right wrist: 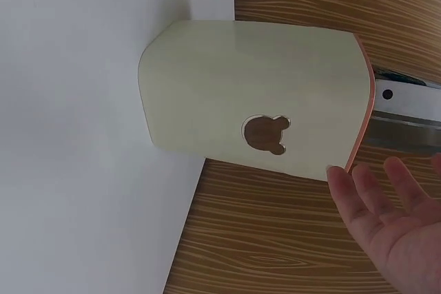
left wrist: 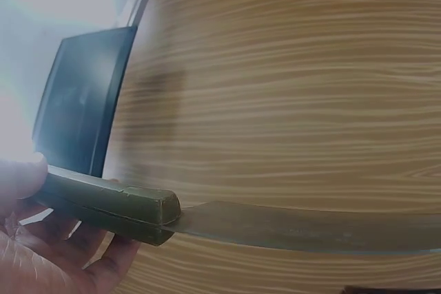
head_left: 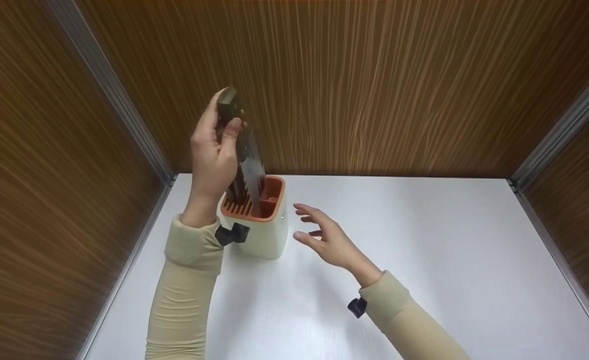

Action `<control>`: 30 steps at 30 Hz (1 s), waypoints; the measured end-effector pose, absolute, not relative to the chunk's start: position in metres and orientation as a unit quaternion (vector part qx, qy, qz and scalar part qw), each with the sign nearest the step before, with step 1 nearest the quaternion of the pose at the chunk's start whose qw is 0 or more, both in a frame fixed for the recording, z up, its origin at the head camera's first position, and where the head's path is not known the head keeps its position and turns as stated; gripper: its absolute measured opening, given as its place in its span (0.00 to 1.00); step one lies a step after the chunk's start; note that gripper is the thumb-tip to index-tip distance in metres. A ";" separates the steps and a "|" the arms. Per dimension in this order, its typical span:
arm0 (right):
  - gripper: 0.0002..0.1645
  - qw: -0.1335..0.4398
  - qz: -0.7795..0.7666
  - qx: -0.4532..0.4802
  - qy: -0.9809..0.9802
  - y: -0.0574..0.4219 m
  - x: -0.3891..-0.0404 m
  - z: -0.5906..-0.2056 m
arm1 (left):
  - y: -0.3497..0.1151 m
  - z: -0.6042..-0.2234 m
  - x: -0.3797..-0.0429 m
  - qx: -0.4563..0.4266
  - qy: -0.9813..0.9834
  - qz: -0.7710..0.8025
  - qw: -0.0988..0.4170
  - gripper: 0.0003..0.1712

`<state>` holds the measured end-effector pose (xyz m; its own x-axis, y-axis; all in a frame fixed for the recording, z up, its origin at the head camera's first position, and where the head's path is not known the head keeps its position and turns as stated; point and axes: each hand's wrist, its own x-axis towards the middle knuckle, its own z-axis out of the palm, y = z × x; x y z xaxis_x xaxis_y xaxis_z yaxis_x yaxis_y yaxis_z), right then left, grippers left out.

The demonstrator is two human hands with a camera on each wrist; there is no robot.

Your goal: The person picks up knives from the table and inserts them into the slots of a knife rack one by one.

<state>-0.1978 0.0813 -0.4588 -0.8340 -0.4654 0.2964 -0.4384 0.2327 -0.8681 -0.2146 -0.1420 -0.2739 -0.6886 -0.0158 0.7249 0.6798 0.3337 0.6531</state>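
Observation:
My left hand grips the dark green handle of a knife, raised over a cream knife holder with an orange slotted top. The knife's blade points down, its lower end overlapping the slots in the head view. My right hand is to the right of the holder, fingers spread and loosely bent, holding nothing. In the right wrist view its fingertips are near the holder's orange rim. A bear-head cutout marks the holder's side.
Another dark-handled item stands in the holder's left slots. The holder is on a white table, towards its back left. Wood-grain panels rise behind and at both sides. A dark flat panel shows in the left wrist view.

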 end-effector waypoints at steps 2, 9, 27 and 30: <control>0.37 0.015 -0.555 -0.287 0.780 0.079 -0.199 -0.458 | -0.144 -0.274 -0.217 -0.215 -0.749 -0.535 0.326 0.28; 0.37 0.015 -0.551 -0.283 0.785 0.073 -0.195 -0.449 | -0.149 -0.275 -0.223 -0.209 -0.742 -0.546 0.326 0.28; 0.36 0.029 -0.560 -0.280 0.779 0.071 -0.185 -0.438 | -0.154 -0.316 -0.239 -0.187 -0.769 -0.541 0.286 0.27; 0.36 0.025 -0.561 -0.275 0.781 0.070 -0.193 -0.452 | -0.156 -0.328 -0.238 -0.180 -0.779 -0.536 0.272 0.27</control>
<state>-0.1930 0.0699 -0.4524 -0.8475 -0.4576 0.2689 -0.4009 0.2198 -0.8894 -0.2380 -0.1561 -0.3279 -0.7874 -0.0113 0.6163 0.5716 0.3612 0.7368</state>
